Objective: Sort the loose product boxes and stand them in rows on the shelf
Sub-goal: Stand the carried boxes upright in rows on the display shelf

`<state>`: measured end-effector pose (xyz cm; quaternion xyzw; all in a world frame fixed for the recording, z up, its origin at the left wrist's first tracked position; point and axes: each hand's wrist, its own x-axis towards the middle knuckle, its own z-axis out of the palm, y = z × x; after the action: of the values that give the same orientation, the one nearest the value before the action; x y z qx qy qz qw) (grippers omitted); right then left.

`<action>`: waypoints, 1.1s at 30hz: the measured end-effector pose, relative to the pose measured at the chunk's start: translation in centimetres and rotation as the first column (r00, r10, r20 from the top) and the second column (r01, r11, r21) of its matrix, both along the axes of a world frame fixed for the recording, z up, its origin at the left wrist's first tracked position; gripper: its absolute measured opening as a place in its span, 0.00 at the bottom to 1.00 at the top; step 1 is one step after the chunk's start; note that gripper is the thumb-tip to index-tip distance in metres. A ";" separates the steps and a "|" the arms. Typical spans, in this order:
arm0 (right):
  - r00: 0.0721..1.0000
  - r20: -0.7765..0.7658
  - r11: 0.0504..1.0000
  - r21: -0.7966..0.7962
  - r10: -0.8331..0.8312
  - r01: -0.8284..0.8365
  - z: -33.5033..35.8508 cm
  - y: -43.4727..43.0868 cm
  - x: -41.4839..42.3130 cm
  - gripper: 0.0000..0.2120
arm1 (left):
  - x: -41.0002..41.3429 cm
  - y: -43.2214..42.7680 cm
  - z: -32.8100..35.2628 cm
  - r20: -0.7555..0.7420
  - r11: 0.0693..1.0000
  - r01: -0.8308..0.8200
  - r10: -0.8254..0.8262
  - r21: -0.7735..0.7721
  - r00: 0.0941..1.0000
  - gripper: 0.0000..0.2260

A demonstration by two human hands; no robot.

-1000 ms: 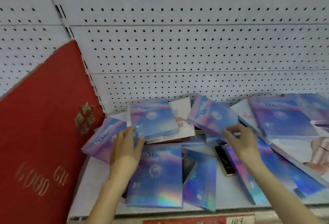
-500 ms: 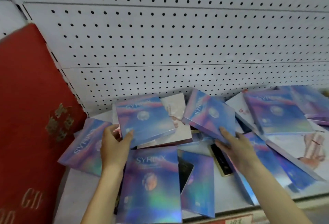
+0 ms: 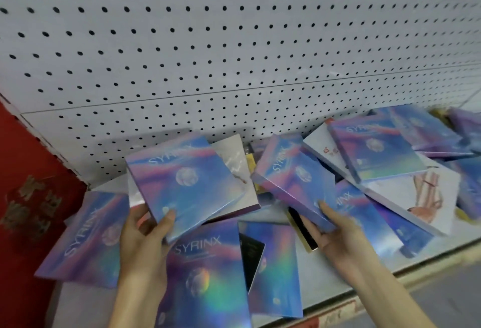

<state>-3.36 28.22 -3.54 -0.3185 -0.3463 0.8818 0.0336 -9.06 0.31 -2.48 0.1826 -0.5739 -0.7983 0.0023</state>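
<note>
Here the left hand pinches the lower corner of a holographic SYRINX box, thumb on its face and fingers behind, holding it tilted near the left back corner of the shelf. The right hand grips a second SYRINX box by its near edge, thumb on top, over the shelf's middle. More loose boxes lie flat and overlapping from the front edge back to the pegboard.

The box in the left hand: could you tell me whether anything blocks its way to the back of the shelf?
Yes. A pale box lies right behind the held box, between it and the pegboard; more loose boxes cover the shelf.
</note>
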 end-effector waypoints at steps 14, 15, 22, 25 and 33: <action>0.947 -0.261 0.982 -0.065 -0.187 0.175 3.1 10.5 16.9 0.28 | 9.2 16.1 5.2 -0.057 0.942 0.300 -0.294 0.152 0.954 0.24; 0.956 -0.246 0.987 -0.018 -0.160 0.161 4.6 12.3 18.4 0.36 | 9.9 18.4 5.5 -0.071 0.918 0.359 -0.352 0.168 0.933 0.21; 0.924 -0.150 0.753 0.541 -0.352 0.374 7.7 25.9 27.7 0.27 | 19.8 38.6 6.9 -0.125 0.742 0.616 -0.607 0.265 0.785 0.23; 0.883 -0.198 0.672 0.584 -0.426 0.455 7.6 31.5 31.7 0.37 | 25.3 47.7 8.2 -0.160 0.604 0.634 -0.650 0.483 0.742 0.24; 0.799 -0.270 0.578 0.572 -0.537 0.582 9.4 45.0 40.0 0.34 | 33.3 64.6 9.2 -0.198 0.545 0.757 -0.748 0.361 0.634 0.24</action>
<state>36.64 73.18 5.89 -0.3509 -0.5007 0.6670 0.4258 24.24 64.94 6.72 -0.0930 -0.4146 -0.8253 -0.3720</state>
